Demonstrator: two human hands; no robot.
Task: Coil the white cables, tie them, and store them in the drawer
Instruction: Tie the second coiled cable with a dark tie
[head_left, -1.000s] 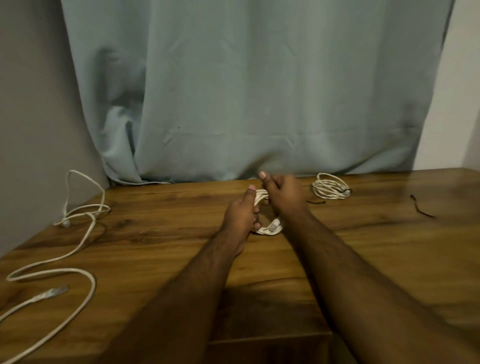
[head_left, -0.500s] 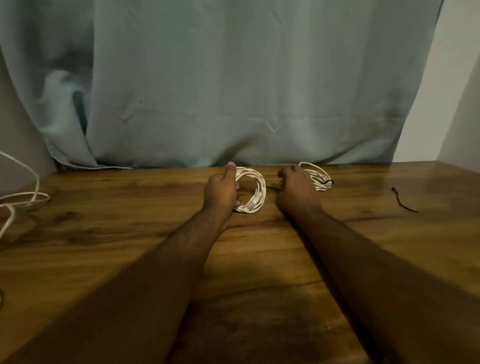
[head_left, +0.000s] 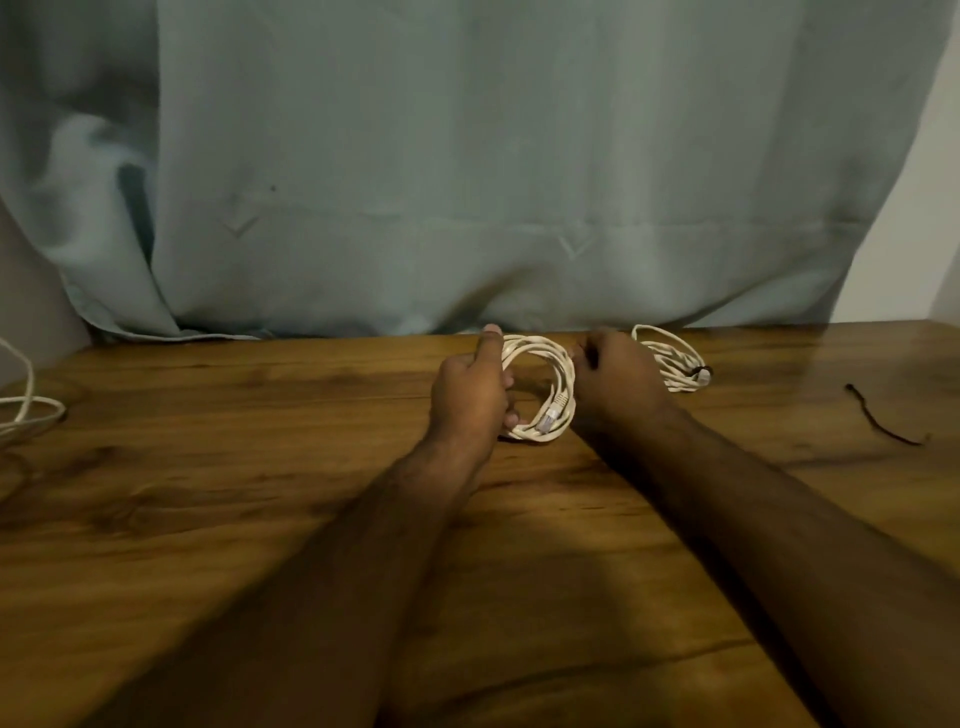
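left hand (head_left: 470, 397) grips white coil (head_left: 550, 395) | right hand (head_left: 615, 382) touching coil's right

both forearms outstretched, left hand (head_left: 470, 391) curled gripping, right hand (head_left: 615, 379) fisted

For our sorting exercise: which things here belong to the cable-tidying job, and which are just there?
Belongs to the job:
- white coil, gripped by the left hand, with the right hand at its side
- second coil, already tied
- loose white cable, far left
- dark tie

Just there:
- curtain
- wooden table
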